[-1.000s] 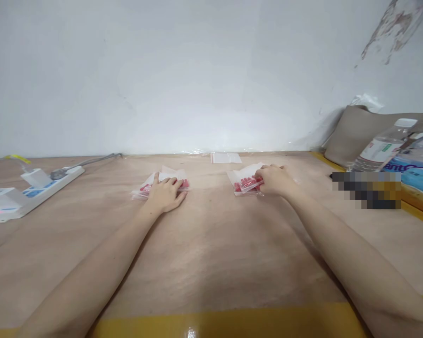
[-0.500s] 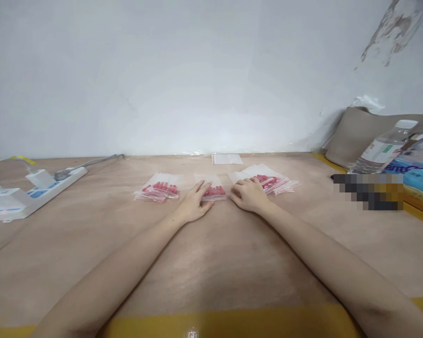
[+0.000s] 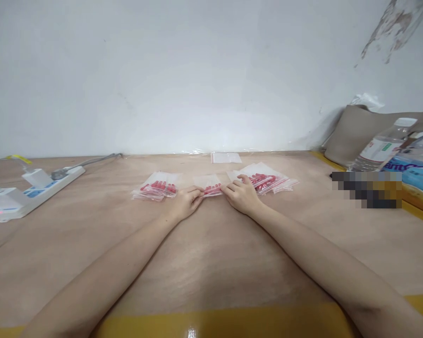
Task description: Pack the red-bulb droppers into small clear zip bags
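Observation:
Between my hands lies a small clear zip bag [image 3: 207, 180] with several red pieces inside, too small to identify. My left hand [image 3: 188, 202] pinches its near left corner between thumb and fingers. At the near right corner, my right hand [image 3: 242, 195] is closed on the bag's edge, its index finger raised. A pile of similar filled zip bags [image 3: 157, 187] lies left of my left hand. Another fanned pile of filled zip bags [image 3: 271, 178] sits just behind and right of my right hand, which hides part of it.
A flat white zip bag [image 3: 226, 158] lies near the wall. At the left is a power strip [image 3: 61, 183] with plugged-in chargers and a grey cable. On the right stand a plastic bottle [image 3: 380, 150], a blue package [image 3: 421, 178] and a grey-brown bag [image 3: 345, 136], beside a pixelated patch.
My left hand has slid back off the bag's top to its near left corner and closed there. My right hand has moved left onto the right corner.

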`<action>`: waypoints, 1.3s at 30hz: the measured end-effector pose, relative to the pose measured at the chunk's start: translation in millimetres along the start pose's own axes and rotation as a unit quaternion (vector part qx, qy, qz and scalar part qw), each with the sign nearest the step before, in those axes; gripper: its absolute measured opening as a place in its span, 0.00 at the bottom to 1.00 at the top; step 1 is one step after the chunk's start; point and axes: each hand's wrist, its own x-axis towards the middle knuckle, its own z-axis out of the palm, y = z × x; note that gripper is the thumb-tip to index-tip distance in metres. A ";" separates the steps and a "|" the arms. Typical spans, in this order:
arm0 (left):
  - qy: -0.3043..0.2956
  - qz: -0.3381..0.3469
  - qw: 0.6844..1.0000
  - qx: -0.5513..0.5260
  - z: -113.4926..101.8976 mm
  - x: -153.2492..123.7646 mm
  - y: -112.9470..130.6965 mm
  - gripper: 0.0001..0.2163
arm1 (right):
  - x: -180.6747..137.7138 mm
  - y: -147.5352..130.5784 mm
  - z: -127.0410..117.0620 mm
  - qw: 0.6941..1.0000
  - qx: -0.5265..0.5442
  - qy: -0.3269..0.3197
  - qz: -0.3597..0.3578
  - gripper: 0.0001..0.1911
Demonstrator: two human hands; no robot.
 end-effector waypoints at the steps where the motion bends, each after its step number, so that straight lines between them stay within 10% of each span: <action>1: 0.004 -0.003 1.000 -0.002 -0.7 -0.4 -0.7 0.06 | 0.2 -0.4 -1.4 1.000 -0.006 0.016 -0.008 0.14; 5: 0.006 -0.015 1.000 -0.001 -3.1 -1.1 -2.9 0.04 | 0.6 -1.2 -5.6 0.993 -0.003 0.053 -0.108 0.15; 15: -0.022 -0.029 0.999 0.030 -2.5 -0.2 -3.6 0.05 | -8.7 8.1 7.0 0.998 0.035 0.014 0.047 0.11; 26: -0.080 0.046 0.991 0.095 -1.3 0.6 -5.9 0.10 | -8.2 7.0 1.4 0.997 0.058 0.006 0.042 0.10; 39: -0.004 0.120 0.983 0.140 12.1 17.0 16.2 0.08 | -1.6 -0.5 4.8 0.998 0.034 0.052 -0.022 0.13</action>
